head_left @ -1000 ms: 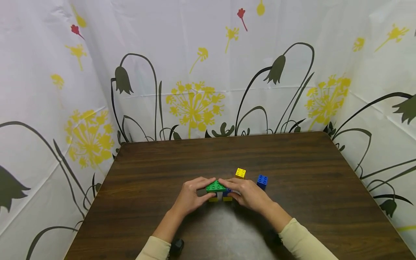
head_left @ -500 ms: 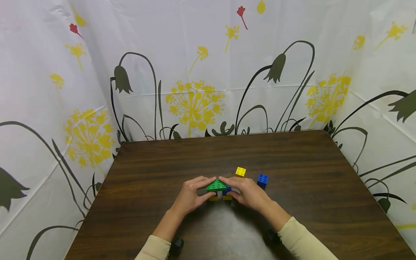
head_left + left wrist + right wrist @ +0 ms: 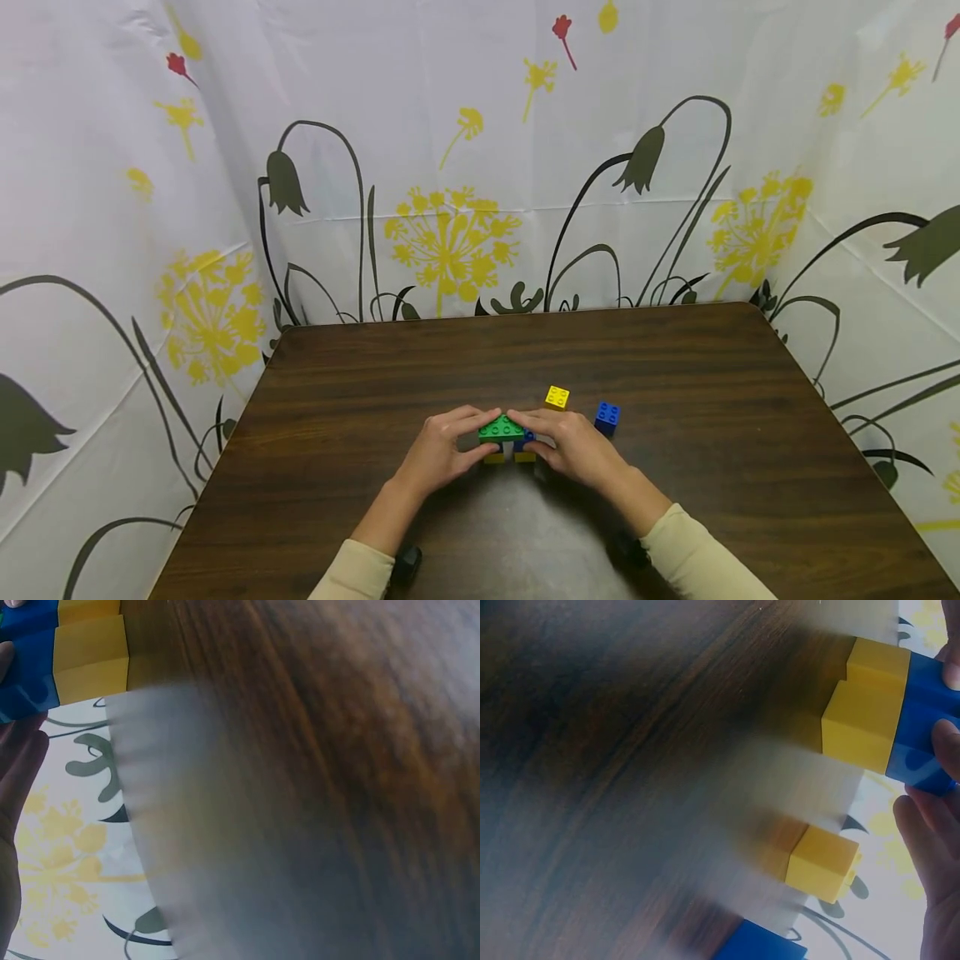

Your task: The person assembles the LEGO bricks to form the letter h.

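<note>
A green building brick [image 3: 501, 429] bridges two short stacks, each a blue brick over a yellow one, on the table. My left hand [image 3: 442, 446] grips the left stack, thumb low on the near side and fingers reaching over to the green brick's far edge. My right hand [image 3: 579, 446] holds the right stack the same way. In the right wrist view, its thumb presses the blue brick [image 3: 922, 712] above the yellow brick [image 3: 862, 724]. The left wrist view shows a blue brick [image 3: 30, 671] and a yellow brick [image 3: 91, 660] beside my left fingers.
Behind my right hand stands a loose yellow brick [image 3: 557, 397], with a loose blue brick [image 3: 607, 417] to its right. The dark wooden table [image 3: 375, 367] ends at a white flowered curtain [image 3: 487, 100]. A small black object [image 3: 406, 567] is by my left wrist.
</note>
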Action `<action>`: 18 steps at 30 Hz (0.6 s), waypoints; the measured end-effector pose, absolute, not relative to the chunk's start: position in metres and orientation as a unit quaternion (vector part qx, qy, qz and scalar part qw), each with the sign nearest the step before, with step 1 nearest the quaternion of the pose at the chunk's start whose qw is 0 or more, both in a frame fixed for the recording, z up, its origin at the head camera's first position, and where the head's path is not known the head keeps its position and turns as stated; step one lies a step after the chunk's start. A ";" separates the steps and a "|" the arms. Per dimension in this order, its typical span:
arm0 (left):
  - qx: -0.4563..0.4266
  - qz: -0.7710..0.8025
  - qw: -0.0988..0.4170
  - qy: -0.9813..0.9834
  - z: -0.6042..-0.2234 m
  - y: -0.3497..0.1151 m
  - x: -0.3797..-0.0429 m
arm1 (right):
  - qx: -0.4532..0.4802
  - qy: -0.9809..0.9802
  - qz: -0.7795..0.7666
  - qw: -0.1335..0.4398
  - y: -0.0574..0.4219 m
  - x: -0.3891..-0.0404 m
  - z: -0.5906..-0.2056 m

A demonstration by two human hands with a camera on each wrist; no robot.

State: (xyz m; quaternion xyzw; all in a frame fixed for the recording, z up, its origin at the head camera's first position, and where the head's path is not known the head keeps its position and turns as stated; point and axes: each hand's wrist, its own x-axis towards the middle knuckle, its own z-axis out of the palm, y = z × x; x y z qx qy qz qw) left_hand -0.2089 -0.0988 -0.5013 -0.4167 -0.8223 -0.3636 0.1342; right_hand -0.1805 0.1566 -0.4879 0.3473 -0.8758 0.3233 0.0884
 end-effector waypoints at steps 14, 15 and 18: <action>-0.412 -0.381 0.121 -0.819 -0.505 -0.099 -0.210 | 0.351 -0.873 0.323 0.102 0.156 -0.180 -0.490; -0.410 -0.387 0.121 -0.817 -0.505 -0.098 -0.210 | 0.351 -0.873 0.322 0.105 0.156 -0.180 -0.490; -0.403 -0.412 0.124 -0.808 -0.507 -0.096 -0.210 | 0.352 -0.872 0.322 0.111 0.155 -0.180 -0.490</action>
